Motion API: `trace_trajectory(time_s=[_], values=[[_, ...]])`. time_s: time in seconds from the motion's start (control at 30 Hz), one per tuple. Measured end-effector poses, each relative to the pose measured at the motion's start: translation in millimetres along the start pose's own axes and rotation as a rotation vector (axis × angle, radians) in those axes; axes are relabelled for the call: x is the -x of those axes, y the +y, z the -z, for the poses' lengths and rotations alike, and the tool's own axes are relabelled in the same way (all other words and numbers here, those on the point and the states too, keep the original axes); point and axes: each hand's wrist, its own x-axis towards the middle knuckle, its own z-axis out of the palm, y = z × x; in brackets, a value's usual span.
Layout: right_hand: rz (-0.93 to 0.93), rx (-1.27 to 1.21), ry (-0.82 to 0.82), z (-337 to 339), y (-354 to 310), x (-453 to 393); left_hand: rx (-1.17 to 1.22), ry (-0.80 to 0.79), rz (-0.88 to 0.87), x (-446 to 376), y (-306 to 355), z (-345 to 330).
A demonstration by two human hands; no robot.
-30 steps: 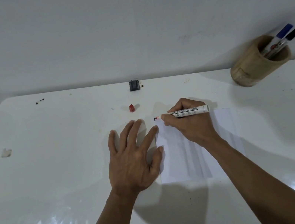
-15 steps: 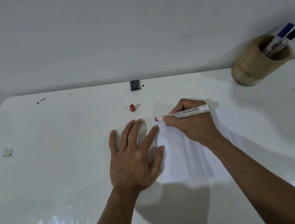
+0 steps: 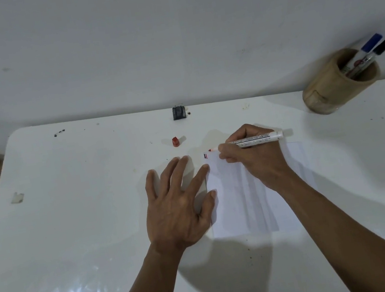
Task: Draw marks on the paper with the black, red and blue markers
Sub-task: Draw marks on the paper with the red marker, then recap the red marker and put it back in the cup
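The red marker (image 3: 251, 140) is a slim white barrel with dark printed lettering along its side and a short red tip, its cap off. It lies nearly level, long axis running left to right across the view, with the red tip pointing left and the blunt white end pointing right. The tip sits at the far left corner of the paper (image 3: 242, 203), just right of two small marks (image 3: 205, 156), one dark and one red, stacked close together; whether the tip touches the sheet cannot be told.

The right hand (image 3: 252, 158) is closed around the marker in a writing hold, fingers curled over the barrel near the tip, the heel of the hand resting on the paper. The paper is a white sheet lying flat on the white table (image 3: 83, 215), faint grey lines showing through it.

The left hand (image 3: 177, 199) lies flat and spread, palm down, holding nothing, with forefinger and thumb touching the paper's left edge.

The red cap (image 3: 175, 141) stands on the table beyond the left hand, apart from the paper. Further back, near the table's far edge, is a small black object (image 3: 178, 112). At the far right a wooden cup (image 3: 336, 82) holds the blue marker (image 3: 370, 42) and the black marker (image 3: 384, 45), capped ends up.
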Motion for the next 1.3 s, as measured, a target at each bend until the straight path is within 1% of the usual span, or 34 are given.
trace_trajectory(time_s=[0.07,0.2,0.3,0.37,0.43,0.57,0.63,0.7,0.73,0.77,0.83,0.87,0.9,0.97,1.03,1.1,1.3], values=[[-0.039,-0.132,0.039,3.9,-10.4,2.3,0.01,0.002,0.002,0.6,0.9,2.4],[-0.005,-0.259,0.059,13.1,-31.8,18.9,0.13,0.037,0.049,1.2,3.3,9.1],[0.015,-0.275,0.037,19.8,-42.6,35.8,0.319,0.135,0.21,-7.3,1.2,16.9],[0.013,-0.276,0.048,22.4,-45.9,45.2,0.368,0.159,0.353,-23.5,-0.4,26.6],[-0.003,-0.275,0.076,23.7,-47.3,52.3,0.353,0.117,0.429,-43.4,-1.8,36.1],[-0.032,-0.272,0.107,26.2,-46.1,60.9,0.287,0.001,0.453,-71.7,-2.4,43.9],[-0.041,-0.268,0.11,28.1,-45.9,63.9,0.256,-0.024,0.463,-76.9,-1.8,43.5],[-0.046,-0.252,0.111,29.9,-48.0,65.6,0.297,-0.025,0.503,-78.7,2.1,46.1],[-0.045,-0.252,0.111,30.0,-49.1,66.7,0.379,-0.011,0.542,-77.5,5.2,49.8],[-0.037,-0.262,0.12,31.8,-52.5,69.1,0.517,0.023,0.58,-76.6,12.0,57.2],[-0.009,-0.276,0.13,29.0,-61.2,71.3,0.925,0.058,0.71,-71.9,27.7,76.8],[0.015,-0.283,0.138,26.7,-66.4,73.0,1.131,0.041,0.747,-68.4,37.1,87.7],[0.047,-0.294,0.146,25.1,-72.0,76.0,1.302,0.008,0.748,-63.5,46.6,98.4],[0.104,-0.302,0.147,21.3,-82.9,84.1,1.505,-0.052,0.711,-52.0,59.6,112.8],[0.128,-0.297,0.151,17.4,-90.0,92.4,1.635,-0.09,0.675,-41.1,67.0,122.5],[0.124,-0.296,0.157,14.3,-94.3,101.3,1.712,-0.109,0.665,-31.7,69.8,126.7],[0.114,-0.294,0.157,4.6,-94.5,132.8,1.74,-0.144,0.617,-4.9,68.0,135.3]])
